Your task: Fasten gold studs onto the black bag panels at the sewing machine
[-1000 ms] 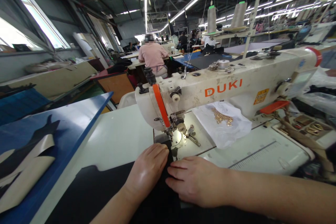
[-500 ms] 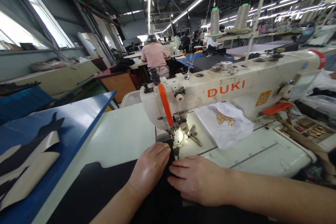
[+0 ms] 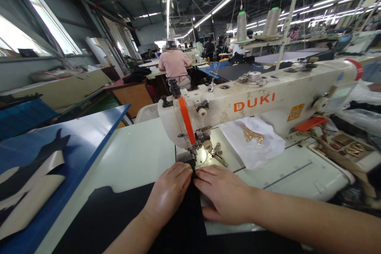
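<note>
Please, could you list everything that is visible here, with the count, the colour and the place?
Material: at least one piece, black, under the left hand
Sewing machine: one, white and orange, beyond the hands
Sewing table: one, pale green, under the machine
Sheet: one, white, beneath the machine's arm
Metal pieces: uncountable, gold, on the sheet
Thread spools: two, grey, behind the machine
Side table: one, blue, picture left
Cut pieces: several, black and beige, on the side table
Co-worker: one, pink top, background; others farther back
Ceiling lights: several, white, overhead
Left hand: one, bare, on the material
Right hand: one, bare, at the material's edge
</note>
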`<state>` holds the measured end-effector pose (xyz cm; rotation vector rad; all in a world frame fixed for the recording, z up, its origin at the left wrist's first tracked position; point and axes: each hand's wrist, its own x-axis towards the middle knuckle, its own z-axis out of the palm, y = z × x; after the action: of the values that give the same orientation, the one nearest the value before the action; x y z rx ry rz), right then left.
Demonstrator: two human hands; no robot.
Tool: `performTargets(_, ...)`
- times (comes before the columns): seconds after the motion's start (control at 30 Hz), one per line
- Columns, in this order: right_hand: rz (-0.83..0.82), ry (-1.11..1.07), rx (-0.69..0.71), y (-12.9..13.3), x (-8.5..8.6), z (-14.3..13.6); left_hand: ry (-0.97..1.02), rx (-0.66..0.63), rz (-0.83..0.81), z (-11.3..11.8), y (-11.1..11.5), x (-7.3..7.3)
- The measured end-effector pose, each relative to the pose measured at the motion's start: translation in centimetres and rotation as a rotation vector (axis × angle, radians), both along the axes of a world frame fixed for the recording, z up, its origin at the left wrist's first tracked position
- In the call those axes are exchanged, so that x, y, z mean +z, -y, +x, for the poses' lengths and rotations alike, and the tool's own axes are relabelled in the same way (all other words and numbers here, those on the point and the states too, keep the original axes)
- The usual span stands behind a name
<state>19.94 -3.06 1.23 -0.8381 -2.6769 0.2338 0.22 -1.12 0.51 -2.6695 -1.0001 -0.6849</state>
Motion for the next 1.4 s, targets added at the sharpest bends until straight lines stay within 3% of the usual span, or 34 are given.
performTargets(0.37, -0.065, -0.046, -0.052, 0.05, 0.18, -0.04, 0.038, -0.011, 0.005, 0.05, 0.02, 0.04)
performTargets(0.67, -0.073, -0.053, -0.017, -0.27, -0.19, -0.14, 0.066, -0.006, -0.026, 0.12, 0.06, 0.10)
performTargets(1.4, 0.080, -0.005, 0.050, 0.06, -0.29, -0.02, 0.056, 0.013, -0.061, 0.16, 0.18, 0.23)
